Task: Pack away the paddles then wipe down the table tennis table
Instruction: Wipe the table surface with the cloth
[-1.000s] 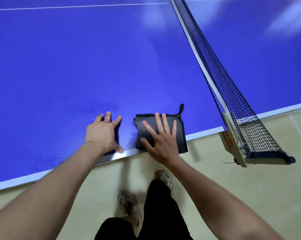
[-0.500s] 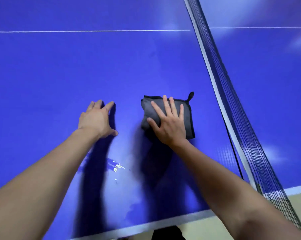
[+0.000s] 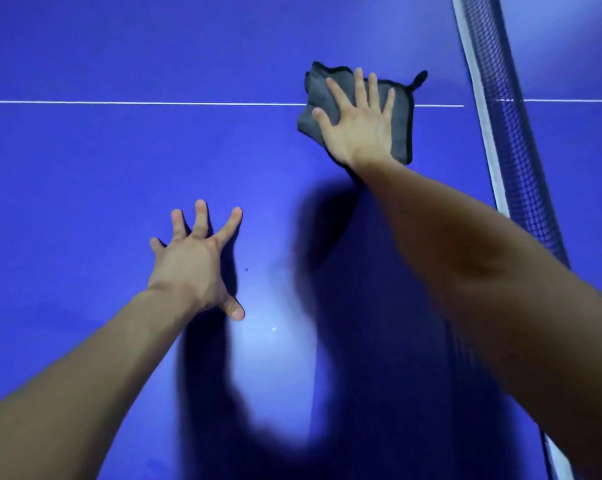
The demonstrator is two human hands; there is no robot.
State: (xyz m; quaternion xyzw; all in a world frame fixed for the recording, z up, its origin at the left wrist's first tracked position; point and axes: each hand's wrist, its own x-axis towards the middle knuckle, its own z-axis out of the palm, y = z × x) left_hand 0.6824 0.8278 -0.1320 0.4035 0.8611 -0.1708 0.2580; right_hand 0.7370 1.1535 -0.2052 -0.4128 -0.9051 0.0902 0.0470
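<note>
**Flat palm on the cloth, other hand braced**

The right hand point(image 3: 358, 129) reaches far forward, arm straight, fingers extended and slightly spread, pressing flat on the cloth point(image 3: 404, 133). The left hand point(image 3: 192, 265) holds nothing and rests splayed on the glossy blue table point(image 3: 84, 174). The cloth is grey, soft-napped and folded, with a dark stitched edge and a corner loop. It lies across the thin white line point(image 3: 136, 103), near the black mesh net point(image 3: 507, 133).
</note>
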